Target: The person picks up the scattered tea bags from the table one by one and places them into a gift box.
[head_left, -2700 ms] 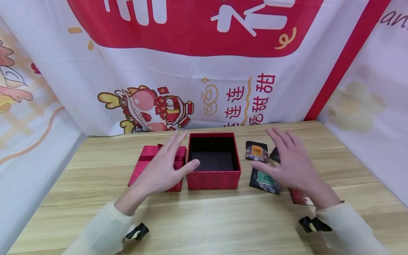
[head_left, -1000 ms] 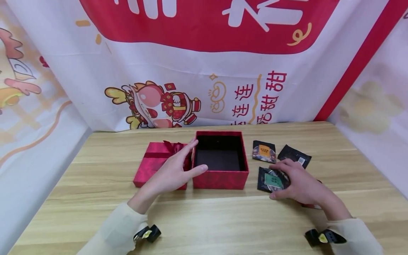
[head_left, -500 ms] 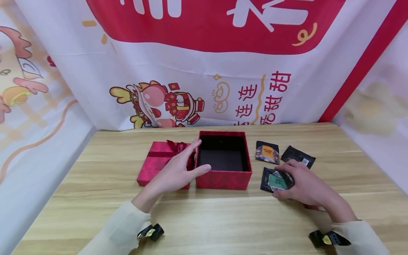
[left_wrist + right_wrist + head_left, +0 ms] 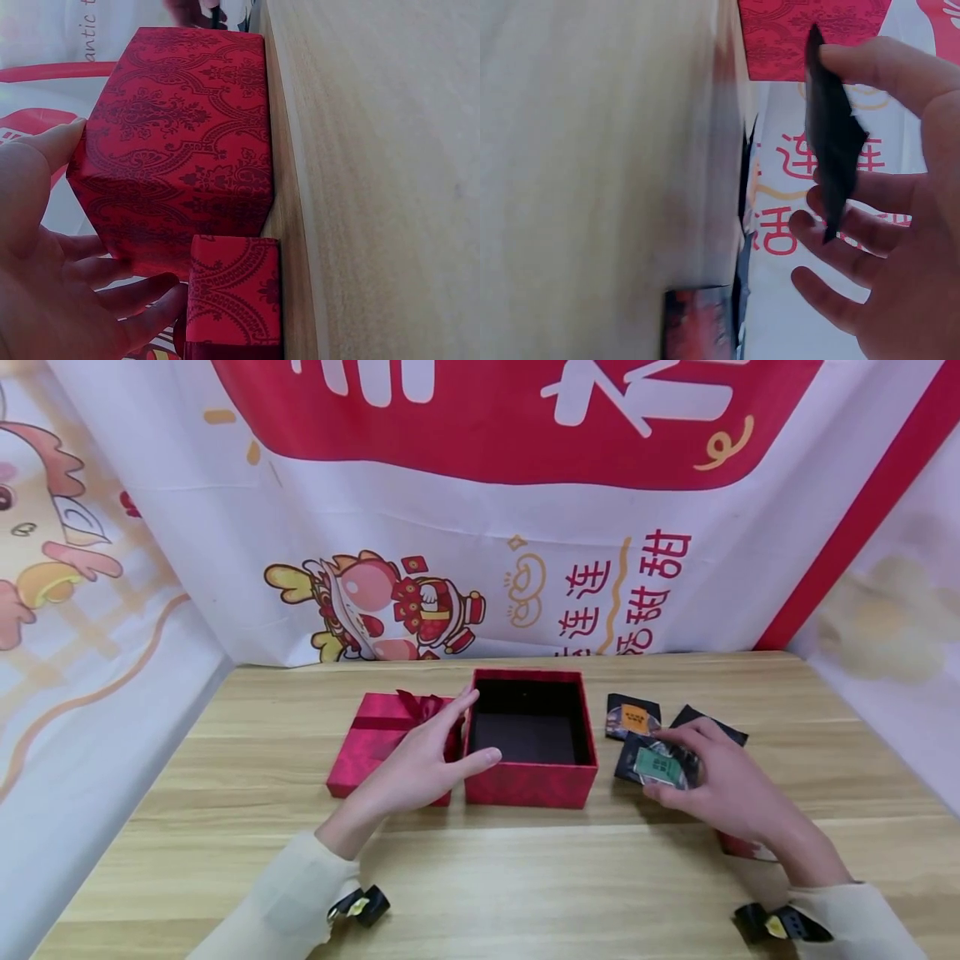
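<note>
Fingers of the right hand (image 4: 720,785) pinch a black packet with a green label (image 4: 657,766), lifted just off the wooden table (image 4: 525,877), right of the open red box (image 4: 531,739). The left hand (image 4: 420,760) rests flat with spread fingers on the box's left side, touching the red lid (image 4: 375,739) beside it. I think the pinch is by the packet's edge, but the wrist view is blurry. Good way: keep the box steady and carry the packet level over the rim.

Staged booth: wood table (image 4: 525,877) w/ festive banner backdrop (image 4: 480,510) on 3 sides
</note>
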Demonstrator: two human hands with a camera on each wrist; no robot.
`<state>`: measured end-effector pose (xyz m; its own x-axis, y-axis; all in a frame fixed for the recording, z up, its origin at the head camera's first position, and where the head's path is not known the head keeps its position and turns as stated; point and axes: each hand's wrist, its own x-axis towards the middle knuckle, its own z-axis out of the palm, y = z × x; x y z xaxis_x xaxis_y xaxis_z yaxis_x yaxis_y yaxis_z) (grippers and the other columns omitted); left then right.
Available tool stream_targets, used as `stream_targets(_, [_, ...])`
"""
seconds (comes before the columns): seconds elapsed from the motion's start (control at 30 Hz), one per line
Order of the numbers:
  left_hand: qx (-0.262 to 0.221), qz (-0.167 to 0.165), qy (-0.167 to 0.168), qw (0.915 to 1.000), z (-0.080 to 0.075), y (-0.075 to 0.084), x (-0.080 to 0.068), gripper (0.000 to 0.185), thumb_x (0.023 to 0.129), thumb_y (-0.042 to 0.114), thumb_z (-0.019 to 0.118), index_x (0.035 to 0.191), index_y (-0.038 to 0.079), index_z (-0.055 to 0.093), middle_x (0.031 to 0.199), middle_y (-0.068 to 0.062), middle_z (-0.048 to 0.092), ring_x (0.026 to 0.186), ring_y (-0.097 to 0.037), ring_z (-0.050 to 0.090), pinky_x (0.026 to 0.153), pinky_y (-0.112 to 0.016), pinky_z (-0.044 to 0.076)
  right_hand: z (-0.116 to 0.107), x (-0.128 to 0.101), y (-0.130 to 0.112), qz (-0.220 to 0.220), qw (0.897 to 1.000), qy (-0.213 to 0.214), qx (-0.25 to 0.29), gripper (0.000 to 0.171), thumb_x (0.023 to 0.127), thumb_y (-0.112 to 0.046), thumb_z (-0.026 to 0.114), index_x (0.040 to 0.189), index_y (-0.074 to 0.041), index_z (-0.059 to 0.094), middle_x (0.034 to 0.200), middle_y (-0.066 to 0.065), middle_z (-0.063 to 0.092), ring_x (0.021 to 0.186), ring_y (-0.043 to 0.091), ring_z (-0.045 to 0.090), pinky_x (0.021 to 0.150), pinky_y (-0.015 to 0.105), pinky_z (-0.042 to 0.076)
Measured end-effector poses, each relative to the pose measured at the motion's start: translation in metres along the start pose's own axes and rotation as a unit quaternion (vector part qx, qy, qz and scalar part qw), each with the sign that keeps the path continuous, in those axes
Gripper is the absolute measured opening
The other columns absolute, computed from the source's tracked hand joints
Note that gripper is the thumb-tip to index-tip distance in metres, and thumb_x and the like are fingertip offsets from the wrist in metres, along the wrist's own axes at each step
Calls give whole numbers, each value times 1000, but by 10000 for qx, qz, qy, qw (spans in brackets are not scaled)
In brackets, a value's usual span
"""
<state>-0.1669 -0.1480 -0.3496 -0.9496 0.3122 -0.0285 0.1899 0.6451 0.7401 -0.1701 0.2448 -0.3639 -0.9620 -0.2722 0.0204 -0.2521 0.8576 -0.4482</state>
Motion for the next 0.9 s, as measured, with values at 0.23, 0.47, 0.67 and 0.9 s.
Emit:
stream_targets(0.23, [5,-45,-22,10000,1,1,1,95,94,64,71,170,39,19,178,9,22,165,-27,25,122,-70,36,-9,0,-8,33,9994,304,176,76,89,-56,81,147,-13,57,137,14,50,118,36,53,91,54,55])
stream_targets(0.47, [53,-108,-27,9999,-2,0,0,95,93,64,71,170,40,19,178,7,23,164,-29,26,121,-70,38,-13,4,-14,-42,9964,756,379,75,89,-48,84,149,-12,57,138,16,51,114,34,53,82,39,48])
stream_targets(0.67, [10,-51,-49,10000,-1,0,-1,96,94,64,71,170,38,19,178,9,23,164,-27,26,123,-69,36,-17,3,-22,-73,9940,917,596,74,89,-48,83,150,-15,58,139,16,51,114,33,51,78,35,46])
stream_targets(0.9, [24,-88,-26,10000,-1,1,0,97,93,64,71,171,36,19,177,7,26,164,-29,28,121,-71,37,-23,13,-42,-411,9921,1082,480,71,89,-49,83,147,-14,62,136,13,53,112,31,52,75,35,49])
